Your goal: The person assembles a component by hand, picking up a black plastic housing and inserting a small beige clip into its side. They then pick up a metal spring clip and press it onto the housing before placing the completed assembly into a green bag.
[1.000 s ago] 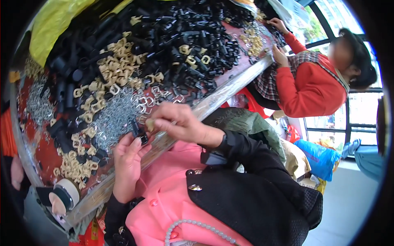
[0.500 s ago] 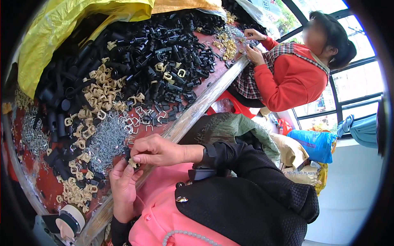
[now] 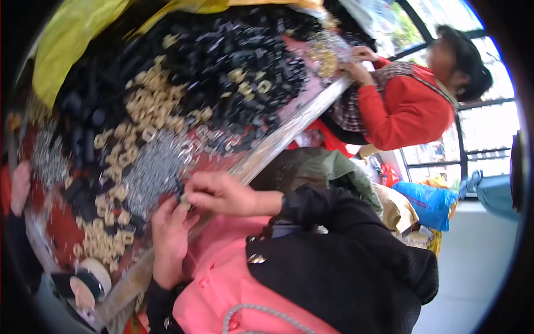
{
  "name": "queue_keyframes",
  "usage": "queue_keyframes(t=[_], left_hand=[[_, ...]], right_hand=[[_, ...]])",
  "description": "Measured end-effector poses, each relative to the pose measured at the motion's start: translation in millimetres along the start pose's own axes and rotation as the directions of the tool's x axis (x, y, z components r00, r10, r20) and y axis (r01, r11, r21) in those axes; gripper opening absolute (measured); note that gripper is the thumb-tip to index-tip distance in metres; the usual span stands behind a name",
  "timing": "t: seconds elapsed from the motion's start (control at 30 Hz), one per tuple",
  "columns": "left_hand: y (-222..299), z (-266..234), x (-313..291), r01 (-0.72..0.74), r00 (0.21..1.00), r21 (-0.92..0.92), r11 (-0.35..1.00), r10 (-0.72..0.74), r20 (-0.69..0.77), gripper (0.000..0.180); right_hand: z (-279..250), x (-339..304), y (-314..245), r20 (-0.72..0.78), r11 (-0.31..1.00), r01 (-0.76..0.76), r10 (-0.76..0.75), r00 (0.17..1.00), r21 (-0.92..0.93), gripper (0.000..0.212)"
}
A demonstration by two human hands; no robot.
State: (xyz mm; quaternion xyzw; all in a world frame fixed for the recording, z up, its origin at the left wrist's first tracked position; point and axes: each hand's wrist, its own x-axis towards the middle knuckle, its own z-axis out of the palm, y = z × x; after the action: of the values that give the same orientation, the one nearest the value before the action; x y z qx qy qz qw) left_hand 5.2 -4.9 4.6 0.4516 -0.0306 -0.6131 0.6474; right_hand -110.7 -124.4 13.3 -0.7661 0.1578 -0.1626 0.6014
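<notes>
Both hands meet over the wooden table edge, thumbs and fingers pinched around a small beige plastic piece (image 3: 185, 202). My left hand (image 3: 170, 239) grips it from below. My right hand (image 3: 222, 195) comes in from the right with its fingertips on the same piece, hiding much of it. A dark bit shows beside the fingertips, too blurred to name. Just beyond the hands lies a heap of small silver metal pieces (image 3: 153, 170). Beige plastic rings and clips (image 3: 156, 100) are piled behind it and to the left.
Black plastic fittings (image 3: 222, 61) cover the far table. A wooden rail (image 3: 289, 125) borders the near side. A co-worker in red (image 3: 406, 111) sits at the far right; another person's hand (image 3: 21, 186) is at the left edge. A round cream-lidded container (image 3: 92, 281) stands lower left.
The view has shifted and blurred, so the scene sits slightly to the right. Another person's hand has come in at the left edge. My hands keep their pinch on the beige piece.
</notes>
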Motion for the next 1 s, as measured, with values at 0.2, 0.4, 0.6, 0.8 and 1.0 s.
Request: queue_keyframes(t=[0.2, 0.4, 0.6, 0.8, 1.0], left_hand=[[-3, 4, 4, -0.007, 0.999, 0.048, 0.999, 0.005, 0.052, 0.025], [0, -8, 6, 0.03, 0.993, -0.113, 0.993, -0.016, 0.12, 0.021], [-2, -11, 5, -0.019, 0.988, -0.141, 0.99, 0.04, 0.15, 0.019], [-3, -11, 9, -0.011, 0.993, -0.185, 0.983, 0.033, 0.115, 0.024], [-5, -13, 7, -0.005, 0.992, -0.2, 0.98, 0.03, 0.124, 0.023]], right_hand=[[0, -4, 7, 0.086, 0.967, -0.162, 0.148, 0.985, 0.196, 0.029], [-29, 1, 10, -0.039, 0.965, -0.043, 0.034, 0.999, -0.258, 0.015], [-68, 10, 40, -0.134, 0.633, 0.013, -0.184, 0.974, -0.774, 0.012], [-79, 24, 50, -0.111, 0.535, 0.015, -0.202, 0.973, -0.845, 0.008], [-72, 23, 45, -0.182, 0.618, 0.02, -0.263, 0.947, -0.786, 0.005]])
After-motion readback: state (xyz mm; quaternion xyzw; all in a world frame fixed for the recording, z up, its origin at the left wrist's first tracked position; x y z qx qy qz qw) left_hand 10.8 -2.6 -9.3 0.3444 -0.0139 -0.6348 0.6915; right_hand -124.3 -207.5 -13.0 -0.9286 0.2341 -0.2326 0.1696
